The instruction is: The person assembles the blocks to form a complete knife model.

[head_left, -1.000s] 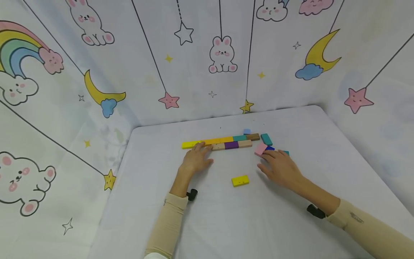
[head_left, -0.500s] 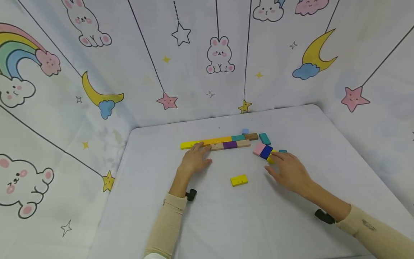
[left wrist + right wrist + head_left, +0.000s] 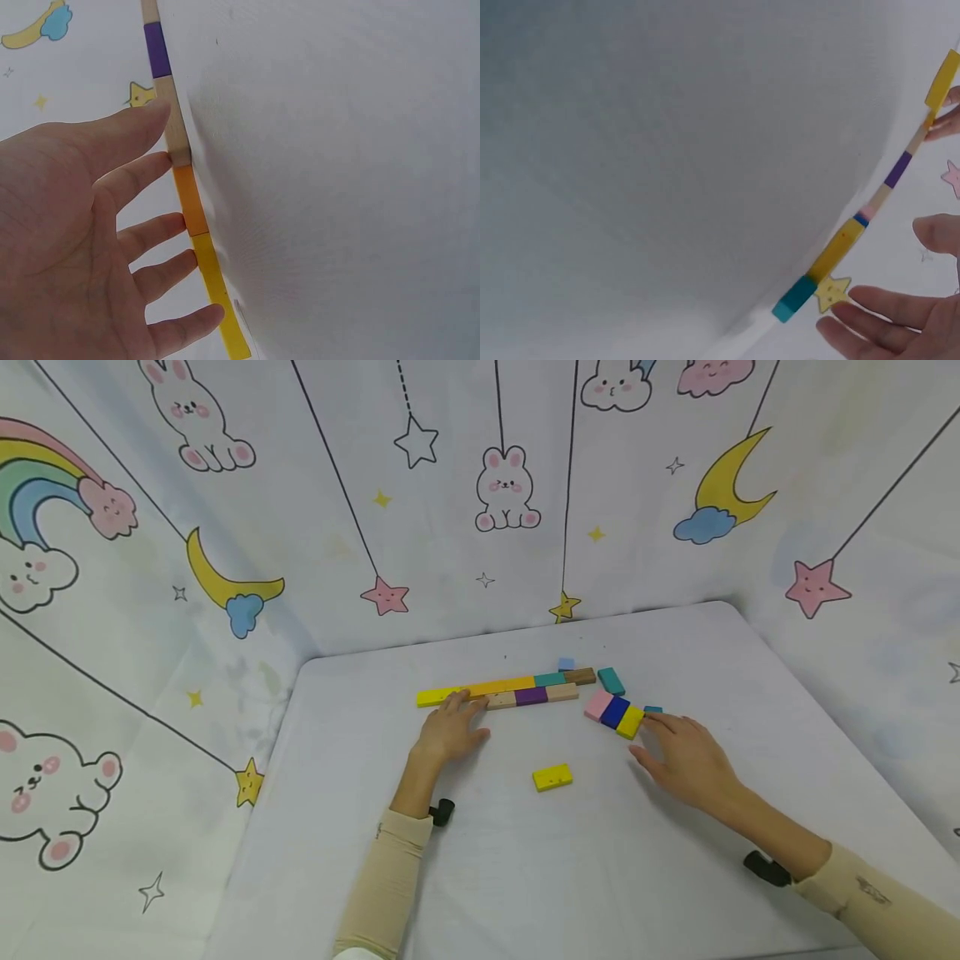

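My left hand (image 3: pixel 448 728) lies palm down at the left end of two rows of flat, coloured blocks. In the left wrist view its loosely spread fingertips are at the orange block (image 3: pixel 191 201), the yellow block (image 3: pixel 221 300) and a plain wooden block (image 3: pixel 175 124). Farther right, a pink block (image 3: pixel 598 704), a dark blue block (image 3: pixel 615 712) and a yellow block (image 3: pixel 631 722) form a slanted line. My right hand (image 3: pixel 690 760) is beside its yellow end, fingers relaxed, with no block seen in its grasp. A teal block (image 3: pixel 653 710) lies partly hidden behind these fingers.
A lone yellow block (image 3: pixel 552 777) lies on the white table (image 3: pixel 525 877) between the hands. Another teal block (image 3: pixel 611 681) sits right of the rows, and a light blue block (image 3: pixel 566 664) behind them. A patterned cloth wall (image 3: pixel 442 535) borders the table.
My right hand has moved right and a little toward me, uncovering the dark blue and yellow blocks beside the pink one. The left hand stays at the rows.
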